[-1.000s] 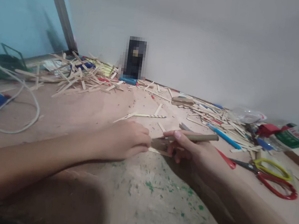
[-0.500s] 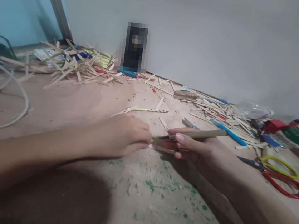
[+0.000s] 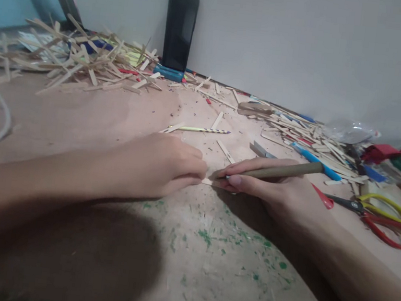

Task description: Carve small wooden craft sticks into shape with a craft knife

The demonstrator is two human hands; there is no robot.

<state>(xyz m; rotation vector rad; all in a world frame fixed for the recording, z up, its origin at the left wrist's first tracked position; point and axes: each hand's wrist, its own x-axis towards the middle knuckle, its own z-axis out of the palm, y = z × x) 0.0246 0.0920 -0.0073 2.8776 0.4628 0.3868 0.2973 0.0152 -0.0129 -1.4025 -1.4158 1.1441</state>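
My left hand [image 3: 175, 167] is closed, its fingertips pinching one end of a flat wooden craft stick [image 3: 208, 182] low over the tabletop. Most of that stick is covered by my fingers. Held like a pen in my right hand [image 3: 269, 182] is a slim tool with an olive-brown handle [image 3: 292, 171]; its working end is hidden among the fingers, close to the stick. Beyond my hands lie a striped pencil [image 3: 203, 130] and a loose craft stick [image 3: 225, 151]. A grey metal piece [image 3: 262, 150] lies just behind my right hand.
Scissors with yellow and red handles [image 3: 370, 213] lie at the right, near a blue pen-shaped item [image 3: 317, 162]. Piles of craft sticks [image 3: 87, 62] spread along the wall. A phone [image 3: 180, 30] stands in a blue holder [image 3: 168, 73]. A white cable [image 3: 0, 108] loops at the left.
My right hand has come down beside the stick, the tool lying flatter and nearer my left fingertips. My left hand keeps its pinch. The whole view has shifted slightly.
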